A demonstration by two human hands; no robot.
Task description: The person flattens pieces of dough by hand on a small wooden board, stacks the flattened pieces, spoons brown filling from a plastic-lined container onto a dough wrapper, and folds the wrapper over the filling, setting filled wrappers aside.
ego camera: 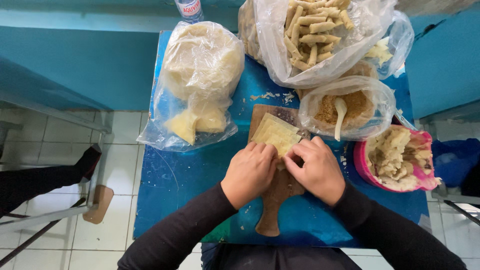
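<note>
Fingers of both hands curl inward and meet over the near corner of a pale yellow wrapper stack (275, 134), pinching or folding the top sheet; the fingertips are tucked under the knuckles, so exactly what they grip is hard to tell. The left hand (249, 173) and the right hand (317, 170) rest side by side, nearly touching, on a wooden paddle-shaped board (276, 200) whose handle points toward the person. The square wrappers lie on the far end of that one board, on a blue table (170, 180).

Three clear plastic bags sit on the far side. One bag at the left (200, 80) holds a pale mound of dough-like sheets. One large bag at the top (320, 35) is filled with many finished rolled sticks. One smaller open bag (350, 107), just beyond the right hand, holds brown crumbly filling with a single white spoon (340, 116) standing in it. One pink bowl (361, 165) at the right carries pale torn pieces. One bottle (189, 8) shows at the top edge.
</note>
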